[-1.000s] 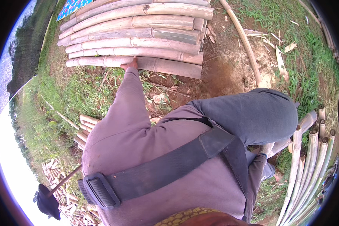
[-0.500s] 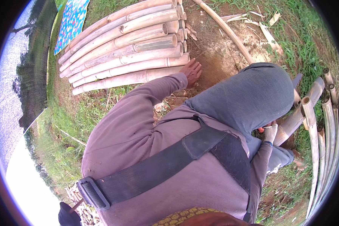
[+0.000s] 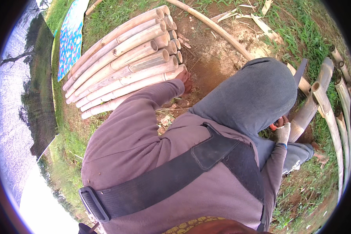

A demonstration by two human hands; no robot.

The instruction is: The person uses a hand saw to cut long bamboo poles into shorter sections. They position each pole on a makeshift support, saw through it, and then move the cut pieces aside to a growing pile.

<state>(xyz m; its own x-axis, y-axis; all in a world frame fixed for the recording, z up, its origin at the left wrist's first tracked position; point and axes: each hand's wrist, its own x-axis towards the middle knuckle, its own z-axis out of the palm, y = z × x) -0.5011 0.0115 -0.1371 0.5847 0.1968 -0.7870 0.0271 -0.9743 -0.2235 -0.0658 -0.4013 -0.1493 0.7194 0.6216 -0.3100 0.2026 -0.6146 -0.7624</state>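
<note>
My left hand (image 3: 187, 81) is at the cut end of the nearest bamboo pole in a stacked pile (image 3: 124, 69), its fingers curled over that end. The sleeve and hand hide part of this pole. Low on the right, beside my bent knee, my gloved right hand (image 3: 282, 130) is closed on a red handle (image 3: 273, 126). Beyond the knee a flat grey blade (image 3: 300, 72) sticks up; the knee hides whether it joins that handle. A thick bamboo piece (image 3: 306, 113) lies slanted just past the right hand.
More bamboo poles (image 3: 341, 101) lie at the far right. A long thin pole (image 3: 214, 27) crosses the sawdust-covered soil (image 3: 222, 58) ahead. Split bamboo strips (image 3: 265, 27) lie on the grass. A blue patterned cloth (image 3: 71, 43) is spread at the upper left.
The view has shifted a little, and the pile sits further left. My left hand's fingers, stretched out before, are now more curled at the pole's end. The right hand keeps the red handle.
</note>
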